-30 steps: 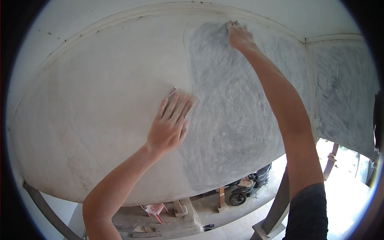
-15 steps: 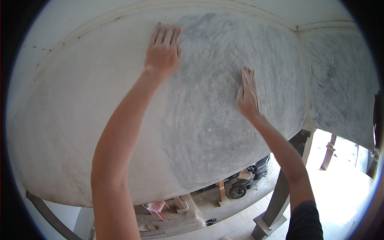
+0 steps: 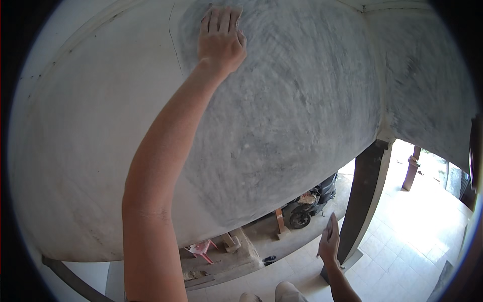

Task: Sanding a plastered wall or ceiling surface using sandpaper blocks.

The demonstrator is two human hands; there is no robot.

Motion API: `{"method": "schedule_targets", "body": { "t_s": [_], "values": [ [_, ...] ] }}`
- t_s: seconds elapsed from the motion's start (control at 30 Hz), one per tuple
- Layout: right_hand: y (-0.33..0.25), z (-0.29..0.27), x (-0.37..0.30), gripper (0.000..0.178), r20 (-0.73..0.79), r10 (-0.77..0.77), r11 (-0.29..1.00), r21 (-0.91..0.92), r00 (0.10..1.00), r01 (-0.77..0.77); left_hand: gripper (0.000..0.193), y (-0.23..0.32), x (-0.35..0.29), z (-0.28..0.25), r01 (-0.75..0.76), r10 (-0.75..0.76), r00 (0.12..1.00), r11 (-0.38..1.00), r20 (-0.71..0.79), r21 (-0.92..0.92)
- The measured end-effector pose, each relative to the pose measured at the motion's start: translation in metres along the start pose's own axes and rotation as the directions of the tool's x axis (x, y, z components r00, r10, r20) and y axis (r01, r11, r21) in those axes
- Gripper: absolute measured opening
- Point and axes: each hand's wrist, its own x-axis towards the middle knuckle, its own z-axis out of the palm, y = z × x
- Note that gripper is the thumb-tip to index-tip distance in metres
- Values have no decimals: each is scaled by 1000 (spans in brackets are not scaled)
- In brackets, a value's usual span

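Observation:
My left hand (image 3: 222, 40) is raised high against a large pale wall (image 3: 100, 151), at the left side of its rubbed grey patch (image 3: 271, 110). The fingers lie side by side, slightly bent and dusted with grey. A thin brownish edge shows at their tips, so the hand presses something flat that I cannot make out. Down at the lower right, my right hand (image 3: 329, 244) is off the wall, seen edge-on beside a dark post. Its fingers are stretched upward, and nothing can be made out in them. A thin dark line (image 3: 172, 38) runs down the wall left of my left hand.
The dark post (image 3: 363, 186) stands right of the wall's lower edge. Beneath the wall are a motorbike (image 3: 312, 201), a red plastic chair (image 3: 202, 249), wooden supports (image 3: 280, 224) and a dark shoe (image 3: 270, 259). Pale floor tiles (image 3: 397, 241) spread at the right. My knees (image 3: 289, 292) show at the bottom.
My right hand has come off the wall and dropped to the lower right. My left hand has moved right, onto the grey patch. The view has tilted downward.

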Motion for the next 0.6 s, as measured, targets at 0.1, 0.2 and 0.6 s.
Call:
{"method": "schedule_targets", "body": {
  "t_s": [0.1,0.2,0.6],
  "values": [
    [18,-14,-23,57,-52,126,990,-53,991,-128,58,42,-7,4,54,-54,999,998,1,-39],
    [31,-25,-34,56,-29,271,952,-137,962,-272,57,114,-49,2,-294,317,947,922,55,-253],
    [89,-131,-129,60,87,813,519,-555,576,-650,50,19,-34,22,-310,291,936,948,-196,-72]
  ]
}}
